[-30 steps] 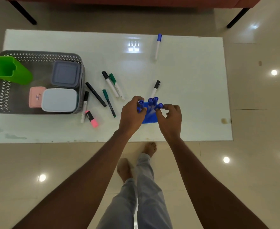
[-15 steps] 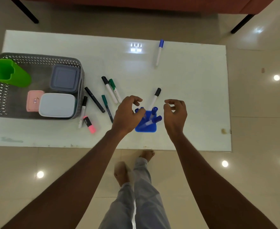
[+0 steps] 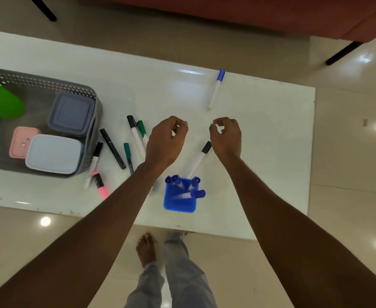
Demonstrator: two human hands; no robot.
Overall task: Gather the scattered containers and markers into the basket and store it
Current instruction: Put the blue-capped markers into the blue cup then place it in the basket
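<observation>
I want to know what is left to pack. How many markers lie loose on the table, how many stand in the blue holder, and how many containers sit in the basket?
Loose markers on the table: 8
Markers in the blue holder: 4
Containers in the basket: 4, namely green holder, grey box, pink box, white box
Total: 16
</observation>
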